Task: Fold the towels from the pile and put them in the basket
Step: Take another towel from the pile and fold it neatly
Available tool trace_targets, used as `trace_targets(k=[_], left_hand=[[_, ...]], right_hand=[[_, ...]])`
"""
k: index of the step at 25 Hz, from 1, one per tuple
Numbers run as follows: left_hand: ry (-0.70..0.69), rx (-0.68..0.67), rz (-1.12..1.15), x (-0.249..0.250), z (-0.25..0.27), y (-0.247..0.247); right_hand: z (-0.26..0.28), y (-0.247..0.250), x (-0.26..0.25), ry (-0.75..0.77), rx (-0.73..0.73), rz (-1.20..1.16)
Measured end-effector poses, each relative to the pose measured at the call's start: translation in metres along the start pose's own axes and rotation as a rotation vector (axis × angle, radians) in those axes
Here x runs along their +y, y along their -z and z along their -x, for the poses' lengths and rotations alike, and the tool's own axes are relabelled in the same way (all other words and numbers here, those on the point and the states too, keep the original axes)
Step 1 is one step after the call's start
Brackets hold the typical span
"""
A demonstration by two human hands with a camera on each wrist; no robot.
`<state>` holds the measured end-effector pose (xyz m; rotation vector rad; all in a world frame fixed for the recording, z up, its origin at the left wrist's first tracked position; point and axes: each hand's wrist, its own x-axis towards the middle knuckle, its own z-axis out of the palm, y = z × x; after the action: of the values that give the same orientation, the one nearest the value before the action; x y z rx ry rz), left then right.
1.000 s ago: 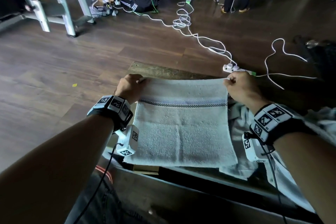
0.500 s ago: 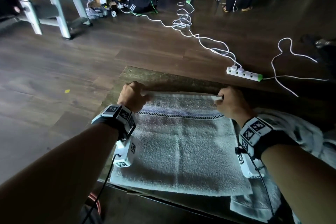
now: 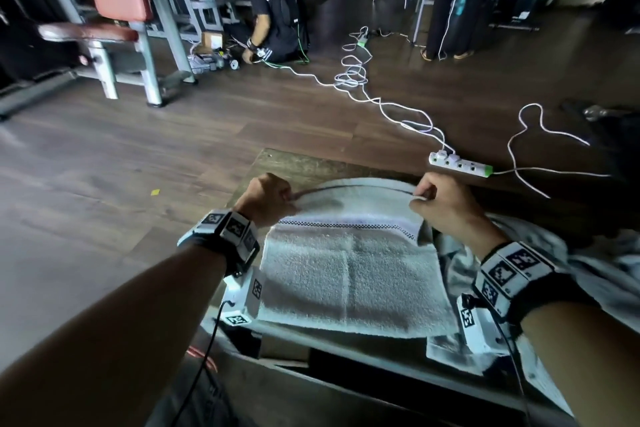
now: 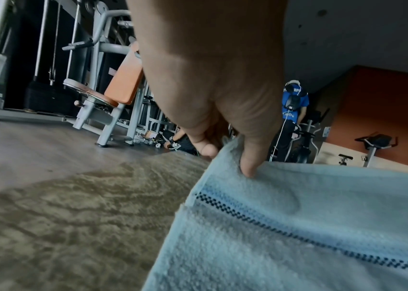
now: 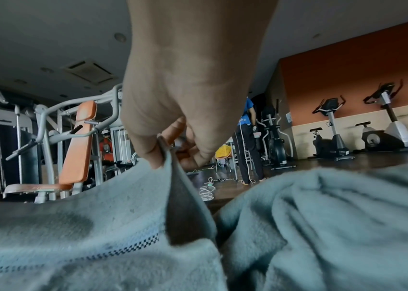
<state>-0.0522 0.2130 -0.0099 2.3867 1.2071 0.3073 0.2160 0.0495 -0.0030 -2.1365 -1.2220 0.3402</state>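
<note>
— At the far edge of the table, where do I have the towel?

— By its two far corners. My left hand pinches the left corner between thumb and curled fingers; my right hand pinches the right one the same way, and the edge between them is raised off the table.

— And the rest of it?

— Flat on the table, spread toward me, near edge at the table's front. The far edge I hold runs left to right, with the checked stripe parallel just behind it.

— So which way does the fold go?

— I judge straight back toward me, across that stripe, both hands level so the corners meet the near edge. Neither hand leads.

— Anything in the way?

— The pile lies just beside my right wrist, touching the towel's right side. I can't see a basket nearby.
</note>
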Motion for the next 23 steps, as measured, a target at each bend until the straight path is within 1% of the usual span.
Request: trace_targets(k=[3,5,8,12,15,19,21,23], left_hand=[[-0.044,0.006,0.058,0.011,0.031,0.032],[-0.073,0.047,0.071,0.015,0.052,0.054],[-0.066,0.087,0.049,0.009,0.080,0.073],[-0.033,0.103,0.053,-0.008,0.129,0.069],[-0.049,0.130,0.109,-0.015,0.159,0.061],[-0.058,0.161,0.151,-0.016,0.184,0.056],[-0.060,0.175,0.119,-0.018,0.192,0.053],[-0.025,0.207,0.117,-0.020,0.200,0.047]], right_hand=[[0.029,0.024,-0.007,0.049,0.008,-0.124],[0.049,0.042,-0.011,0.096,0.052,-0.187],[0.080,0.061,-0.015,0.150,0.104,-0.194],[0.130,0.058,-0.011,0.178,0.129,-0.126],[0.163,0.047,-0.009,0.201,0.153,-0.151],[0.187,0.046,-0.010,0.252,0.203,-0.113],[0.190,0.045,-0.009,0.265,0.180,-0.097],[0.191,0.036,-0.008,0.257,0.127,-0.055]])
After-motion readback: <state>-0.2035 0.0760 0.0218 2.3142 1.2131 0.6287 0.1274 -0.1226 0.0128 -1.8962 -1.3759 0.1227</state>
